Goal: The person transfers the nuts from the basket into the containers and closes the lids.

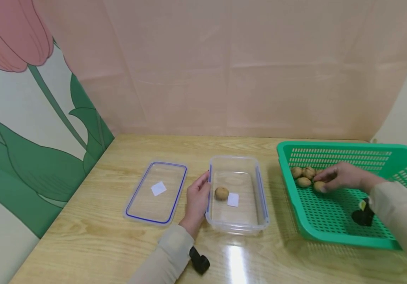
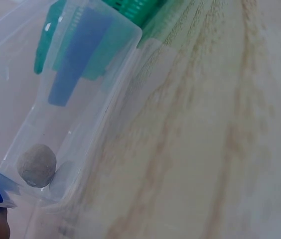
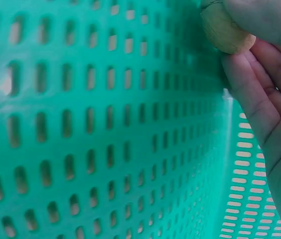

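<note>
In the head view, my left hand (image 1: 197,197) grips the left side of a clear plastic food container (image 1: 236,227). One walnut (image 1: 222,193) lies inside it, beside a white square label (image 1: 233,200). The left wrist view shows that walnut (image 2: 37,165) through the wall, with fingertips at a blue edge. Over at the right, my right hand (image 1: 346,177) reaches into a green plastic basket (image 1: 338,238). Its thumb and fingers pinch a walnut (image 3: 225,30). Several other walnuts (image 1: 303,182) lie near that hand, by the basket's left wall, partly hidden by the fingers.
A clear lid (image 1: 143,211) with a blue seal and a white label lies flat on the wooden table (image 1: 93,209), left of the container. Behind the table hangs a pinkish sheet (image 1: 224,79). A wall with a painted tulip (image 1: 15,35) stands at the left.
</note>
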`<state>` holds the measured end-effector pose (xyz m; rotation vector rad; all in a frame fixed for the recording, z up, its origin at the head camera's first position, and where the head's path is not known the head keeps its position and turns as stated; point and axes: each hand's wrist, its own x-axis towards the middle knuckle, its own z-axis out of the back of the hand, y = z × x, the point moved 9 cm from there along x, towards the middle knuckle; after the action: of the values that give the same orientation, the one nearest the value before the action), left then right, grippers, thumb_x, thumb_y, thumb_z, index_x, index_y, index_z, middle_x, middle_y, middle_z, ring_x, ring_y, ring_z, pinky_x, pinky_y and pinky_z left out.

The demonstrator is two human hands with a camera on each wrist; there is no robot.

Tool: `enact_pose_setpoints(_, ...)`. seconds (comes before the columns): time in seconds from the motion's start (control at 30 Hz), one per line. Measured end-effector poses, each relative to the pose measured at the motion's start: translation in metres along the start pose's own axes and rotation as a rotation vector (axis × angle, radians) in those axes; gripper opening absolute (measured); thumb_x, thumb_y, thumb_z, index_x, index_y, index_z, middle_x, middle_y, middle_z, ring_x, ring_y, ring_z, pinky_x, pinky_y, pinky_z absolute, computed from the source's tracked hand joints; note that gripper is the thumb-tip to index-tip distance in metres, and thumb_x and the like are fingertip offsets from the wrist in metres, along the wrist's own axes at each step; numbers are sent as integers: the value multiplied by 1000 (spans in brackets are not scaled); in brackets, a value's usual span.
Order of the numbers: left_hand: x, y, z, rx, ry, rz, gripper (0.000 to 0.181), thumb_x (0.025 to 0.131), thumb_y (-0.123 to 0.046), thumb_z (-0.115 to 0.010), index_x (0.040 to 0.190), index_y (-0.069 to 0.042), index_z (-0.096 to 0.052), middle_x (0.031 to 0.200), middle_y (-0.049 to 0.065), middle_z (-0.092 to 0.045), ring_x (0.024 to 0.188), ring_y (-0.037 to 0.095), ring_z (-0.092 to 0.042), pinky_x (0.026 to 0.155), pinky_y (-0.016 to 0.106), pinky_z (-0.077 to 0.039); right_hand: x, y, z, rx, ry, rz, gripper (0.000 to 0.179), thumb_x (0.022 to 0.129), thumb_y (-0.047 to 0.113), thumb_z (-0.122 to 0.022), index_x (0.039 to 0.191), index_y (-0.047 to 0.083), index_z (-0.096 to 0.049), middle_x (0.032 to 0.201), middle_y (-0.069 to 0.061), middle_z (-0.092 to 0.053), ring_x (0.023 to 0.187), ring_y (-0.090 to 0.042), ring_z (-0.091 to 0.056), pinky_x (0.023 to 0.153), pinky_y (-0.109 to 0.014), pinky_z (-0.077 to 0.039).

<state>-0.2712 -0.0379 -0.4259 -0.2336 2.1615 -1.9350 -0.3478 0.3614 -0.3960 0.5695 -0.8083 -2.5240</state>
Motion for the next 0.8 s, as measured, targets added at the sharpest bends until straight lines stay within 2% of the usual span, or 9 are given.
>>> enact_pose_setpoints(0.07, 0, 0, 0, -2, -4, -2, 37, 85, -7, -55, 120, -14, -62, 123, 5, -61, 110, 21, -58, 93, 29, -49, -1, 0, 4, -1, -21, -7, 37, 75, 18, -74, 107, -1, -67, 108, 0, -67, 85, 4, -58, 70, -22, -52)
enact_pose_setpoints(0.13, 0, -1, 1, -1, -6, -12, 37, 84, -6, -56, 120, -13, -62, 123, 6, -61, 110, 22, -58, 93, 29, -49, -3, -1, 7, 2, -39, -17, 38, 76, 18, -74, 108, -1, -66, 107, 4, -67, 86, 3, -59, 70, -22, -52)
enact_pose_setpoints(0.3, 0, -1, 0, -6, -1, -14, 37, 85, -5, -55, 121, -12, -61, 124, 7, -60, 112, 21, -57, 94, 29, -48, -7, 0, 15, -10, -70, -37, 40, 77, 21, -73, 111, 0, -65, 112, -14, -65, 86, 4, -57, 71, -26, -52)
enact_pose_setpoints(0.37, -1, -2, 0, -11, 0, -16, 37, 85, -5, -55, 121, -11, -61, 124, 8, -60, 112, 23, -57, 94, 29, -49, -9, 0, 19, -28, -82, -52, 40, 78, 22, -72, 111, 1, -65, 113, -16, -64, 87, 6, -56, 71, -27, -51)
enact_pose_setpoints(0.47, -1, -2, 0, -15, 0, -16, 37, 85, -5, -55, 121, -11, -61, 124, 8, -60, 111, 23, -57, 93, 30, -49, -12, 2, 25, -42, -106, -65, 39, 79, 23, -71, 112, 3, -66, 111, -2, -66, 88, 9, -54, 71, -26, -50)
enact_pose_setpoints(0.6, -1, -2, 0, -15, 1, -18, 38, 84, -6, -55, 121, -11, -61, 124, 7, -60, 111, 21, -57, 94, 29, -48, -15, 8, 32, -1, -148, -45, 36, 81, 20, -70, 113, 3, -65, 104, 19, -63, 89, 9, -55, 70, -19, -49)
enact_pose_setpoints(0.7, -1, -3, 0, -17, 2, -21, 38, 84, -6, -55, 121, -11, -61, 125, 7, -60, 112, 20, -57, 94, 28, -48, -15, 15, 36, 49, -180, -23, 33, 82, 17, -68, 112, 3, -65, 102, 26, -61, 90, 7, -56, 69, -17, -48)
enact_pose_setpoints(0.8, -1, -3, 0, -19, -1, -27, 38, 84, -5, -55, 121, -10, -61, 124, 8, -60, 112, 22, -57, 93, 28, -49, -14, 24, 37, 86, -208, 7, 29, 83, 13, -66, 111, 3, -66, 100, 26, -62, 90, 7, -56, 69, -17, -48)
